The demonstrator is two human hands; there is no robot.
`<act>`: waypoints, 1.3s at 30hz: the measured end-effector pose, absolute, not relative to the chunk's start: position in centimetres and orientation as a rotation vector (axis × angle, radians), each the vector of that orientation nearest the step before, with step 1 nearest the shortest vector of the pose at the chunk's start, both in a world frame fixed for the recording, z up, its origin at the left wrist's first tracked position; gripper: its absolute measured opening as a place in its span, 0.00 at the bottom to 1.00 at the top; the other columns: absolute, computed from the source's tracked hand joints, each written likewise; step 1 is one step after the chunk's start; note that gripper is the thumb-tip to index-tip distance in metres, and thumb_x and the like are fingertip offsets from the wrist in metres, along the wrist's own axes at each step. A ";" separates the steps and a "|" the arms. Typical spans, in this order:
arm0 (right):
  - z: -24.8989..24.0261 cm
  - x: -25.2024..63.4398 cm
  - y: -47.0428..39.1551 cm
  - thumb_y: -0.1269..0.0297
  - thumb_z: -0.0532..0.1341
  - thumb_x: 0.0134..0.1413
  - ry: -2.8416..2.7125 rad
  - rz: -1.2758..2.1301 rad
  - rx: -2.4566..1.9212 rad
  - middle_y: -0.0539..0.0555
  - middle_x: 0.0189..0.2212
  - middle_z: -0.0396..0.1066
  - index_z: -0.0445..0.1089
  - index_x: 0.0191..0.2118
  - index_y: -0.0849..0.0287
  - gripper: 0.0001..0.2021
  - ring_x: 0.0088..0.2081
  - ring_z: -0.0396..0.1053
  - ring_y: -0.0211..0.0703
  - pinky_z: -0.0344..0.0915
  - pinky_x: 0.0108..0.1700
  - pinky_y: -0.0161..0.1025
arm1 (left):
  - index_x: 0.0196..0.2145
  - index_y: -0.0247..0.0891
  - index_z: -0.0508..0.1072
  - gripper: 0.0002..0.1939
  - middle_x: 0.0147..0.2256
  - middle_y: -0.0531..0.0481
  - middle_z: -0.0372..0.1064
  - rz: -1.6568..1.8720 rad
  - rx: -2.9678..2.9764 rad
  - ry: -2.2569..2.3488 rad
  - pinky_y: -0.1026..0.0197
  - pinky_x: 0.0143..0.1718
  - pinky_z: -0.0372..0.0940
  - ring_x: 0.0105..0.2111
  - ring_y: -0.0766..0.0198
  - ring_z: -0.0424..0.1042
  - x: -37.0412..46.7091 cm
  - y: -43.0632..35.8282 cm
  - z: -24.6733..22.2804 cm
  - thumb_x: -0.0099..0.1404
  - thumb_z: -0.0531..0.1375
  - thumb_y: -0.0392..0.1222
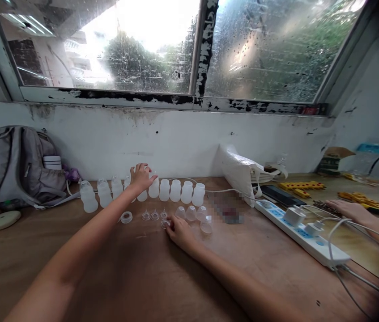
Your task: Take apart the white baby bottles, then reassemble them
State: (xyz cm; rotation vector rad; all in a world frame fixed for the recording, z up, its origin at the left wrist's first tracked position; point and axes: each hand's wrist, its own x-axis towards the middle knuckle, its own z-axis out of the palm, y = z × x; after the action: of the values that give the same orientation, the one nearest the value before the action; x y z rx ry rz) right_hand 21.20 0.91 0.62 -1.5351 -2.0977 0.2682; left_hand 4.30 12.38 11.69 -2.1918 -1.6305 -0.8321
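Note:
Several frosted white bottles stand in a row near the wall; those at the left, such as the end bottle [89, 197], carry clear tops, while those at the right, such as the last one [198, 194], are open-necked. My left hand [141, 177] reaches over the middle of the row, its fingers curved at the top of a bottle [154, 188]. My right hand [178, 230] rests on the table, fingertips on a small clear nipple-shaped piece [165, 224]. Similar pieces [155, 215] lie beside it. A white ring [126, 217] sits left of them, and clear domed caps [191, 213] to the right.
A grey backpack [24, 165] leans at the left by a round pale disc [3, 220]. At the right are a white bag [238, 170], a power strip [305, 235] with cables, yellow parts [301, 187] and another person's hands [353, 210].

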 end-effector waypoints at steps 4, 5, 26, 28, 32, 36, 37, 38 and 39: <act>0.7 21.3 1.1 0.67 0.53 0.49 -2.116 0.294 -1.539 0.54 0.32 0.69 0.65 0.38 0.60 0.10 0.33 0.66 0.40 0.57 0.34 0.33 | 0.38 0.36 0.67 0.16 0.47 0.41 0.61 -1.069 -2.117 -1.475 0.50 0.49 0.49 0.49 0.52 0.57 3.8 9.0 13.4 0.58 0.54 0.50; 0.7 21.3 1.2 0.67 0.53 0.49 -2.114 0.298 -1.540 0.54 0.32 0.69 0.65 0.38 0.60 0.10 0.33 0.66 0.40 0.57 0.34 0.33 | 0.39 0.36 0.66 0.15 0.47 0.42 0.62 -1.133 -2.104 -1.437 0.51 0.49 0.50 0.48 0.53 0.58 3.6 8.0 13.7 0.58 0.54 0.49; 0.3 21.4 1.2 0.65 0.53 0.50 -2.088 0.319 -1.478 0.54 0.30 0.68 0.66 0.39 0.60 0.10 0.31 0.65 0.40 0.58 0.33 0.34 | 0.49 0.38 0.56 0.24 0.40 0.45 0.63 -1.694 -2.507 -1.678 0.57 0.38 0.64 0.34 0.61 0.68 2.2 0.6 4.3 0.57 0.55 0.49; 0.2 21.4 1.3 0.66 0.53 0.50 -2.083 0.327 -1.472 0.54 0.29 0.68 0.66 0.39 0.59 0.11 0.31 0.65 0.40 0.58 0.33 0.34 | 0.51 0.39 0.53 0.28 0.41 0.45 0.63 -1.787 -2.528 -1.707 0.57 0.38 0.64 0.35 0.61 0.68 2.7 0.8 3.4 0.56 0.57 0.48; 0.7 21.3 1.0 0.66 0.53 0.49 -2.018 0.324 -1.362 0.52 0.28 0.65 0.61 0.46 0.59 0.16 0.30 0.64 0.40 0.59 0.34 0.35 | 0.48 0.37 0.57 0.24 0.42 0.45 0.64 -1.856 -2.695 -1.723 0.58 0.40 0.63 0.40 0.59 0.67 3.2 1.0 1.8 0.56 0.57 0.46; 3.1 21.1 -0.2 0.61 0.51 0.53 -1.916 0.308 -1.192 0.50 0.26 0.62 0.57 0.48 0.61 0.17 0.27 0.62 0.38 0.59 0.31 0.33 | 0.41 0.36 0.65 0.21 0.39 0.44 0.67 -1.476 -2.908 -1.636 0.57 0.39 0.61 0.39 0.55 0.66 3.3 0.6 1.7 0.51 0.60 0.46; 4.0 21.1 -0.5 0.60 0.51 0.53 -1.893 0.311 -1.161 0.50 0.26 0.61 0.57 0.48 0.60 0.17 0.25 0.61 0.37 0.59 0.30 0.33 | 0.41 0.36 0.66 0.20 0.39 0.44 0.67 -1.415 -2.924 -1.587 0.57 0.39 0.61 0.39 0.55 0.66 3.3 0.3 2.0 0.51 0.60 0.46; 5.0 21.1 -0.8 0.58 0.51 0.53 -1.876 0.318 -1.138 0.49 0.26 0.61 0.56 0.49 0.60 0.18 0.24 0.60 0.36 0.58 0.28 0.32 | 0.41 0.36 0.66 0.19 0.39 0.45 0.67 -1.373 -2.916 -1.548 0.57 0.39 0.60 0.39 0.56 0.66 3.3 0.0 2.3 0.52 0.59 0.47; 5.9 21.2 -1.1 0.57 0.51 0.53 -1.863 0.322 -1.127 0.48 0.25 0.60 0.56 0.49 0.60 0.19 0.23 0.59 0.35 0.57 0.27 0.32 | 0.40 0.36 0.66 0.18 0.38 0.45 0.66 -1.331 -2.903 -1.524 0.57 0.39 0.60 0.38 0.56 0.66 3.4 -0.5 2.6 0.52 0.58 0.47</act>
State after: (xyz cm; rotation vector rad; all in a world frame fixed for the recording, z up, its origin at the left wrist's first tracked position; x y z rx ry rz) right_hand 21.17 -1.07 5.91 -1.1265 -1.8635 0.3222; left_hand 3.41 -0.46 2.63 -2.9027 -1.5237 -1.3307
